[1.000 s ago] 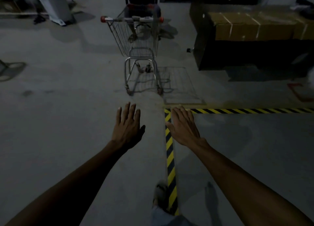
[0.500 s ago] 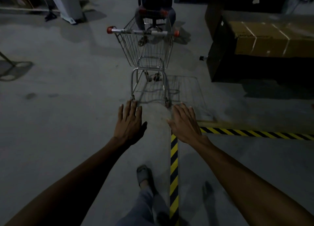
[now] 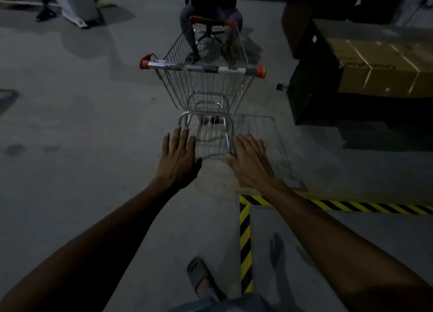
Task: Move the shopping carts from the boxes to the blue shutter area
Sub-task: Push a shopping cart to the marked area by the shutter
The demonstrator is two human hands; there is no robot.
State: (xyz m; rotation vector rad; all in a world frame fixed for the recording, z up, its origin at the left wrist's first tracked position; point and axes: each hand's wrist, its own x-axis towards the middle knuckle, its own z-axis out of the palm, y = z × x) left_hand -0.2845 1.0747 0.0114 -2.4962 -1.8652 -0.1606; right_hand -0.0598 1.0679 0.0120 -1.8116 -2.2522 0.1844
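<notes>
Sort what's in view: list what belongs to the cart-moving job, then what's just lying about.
Part of the job:
- shopping cart, handle facing the person
- cardboard boxes to its right
- left hand and right hand, both open, reaching toward the cart, not yet on it

Just lying about:
- yellow-black floor tape
- seated person beyond the cart
- white stand, far left

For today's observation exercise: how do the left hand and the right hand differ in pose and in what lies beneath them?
The left hand is over bare concrete, while the right hand overlaps the shopping cart's wire shadow. The left hand's thumb points right, the right hand's points left. Both are open, palms down, fingers straight, and hold nothing.
</notes>
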